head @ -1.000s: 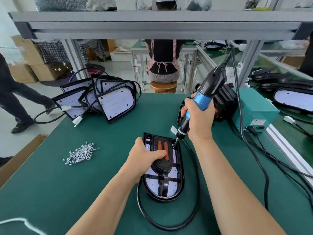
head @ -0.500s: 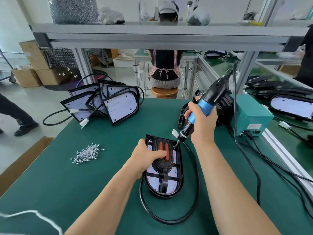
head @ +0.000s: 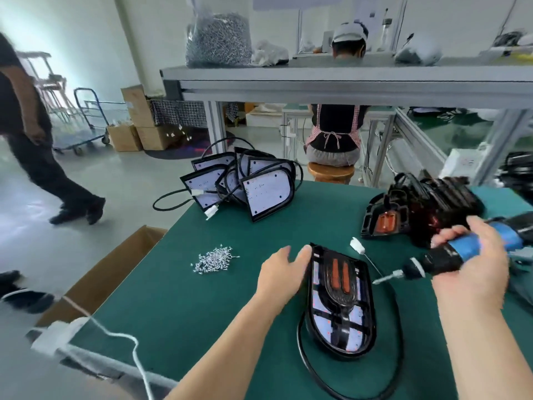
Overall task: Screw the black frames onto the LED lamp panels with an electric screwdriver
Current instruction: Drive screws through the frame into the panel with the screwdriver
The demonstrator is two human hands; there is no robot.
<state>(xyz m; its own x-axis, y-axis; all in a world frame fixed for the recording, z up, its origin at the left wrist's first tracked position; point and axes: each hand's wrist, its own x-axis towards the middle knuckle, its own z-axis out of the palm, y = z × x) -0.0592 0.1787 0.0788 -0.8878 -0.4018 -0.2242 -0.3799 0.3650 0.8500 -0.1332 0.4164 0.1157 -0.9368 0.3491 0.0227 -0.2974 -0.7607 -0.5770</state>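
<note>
The left hand (head: 281, 272) is lying open on the green table (head: 178, 313), fingers extended, with its fingertips touching the upper left edge of the lamp panel (head: 341, 307). It is gripping nothing. The panel is lying flat between the two hands, with the black frame (head: 340, 281) sitting on top of it; two orange strips are showing in the frame's raised centre. A black cable (head: 395, 350) is looping around the panel's near end.

The right hand (head: 473, 267) is closing around the blue-banded barrel of the electric screwdriver (head: 444, 258), which is lying nearly level, its bit pointing left toward the panel's right edge. The bit tip is hanging just beside the frame, apart from it. Motion blur is softening the hand and tool.

A loose pile of screws (head: 215, 259) is lying to the left of the left hand, well apart from it. Beyond the left hand, a stack of bare LED panels (head: 248, 186) is standing at the table's far edge. Beyond the right hand, a heap of black frames (head: 421, 209) is resting on the table. A white connector (head: 357, 245) is lying between that heap and the panel.
</note>
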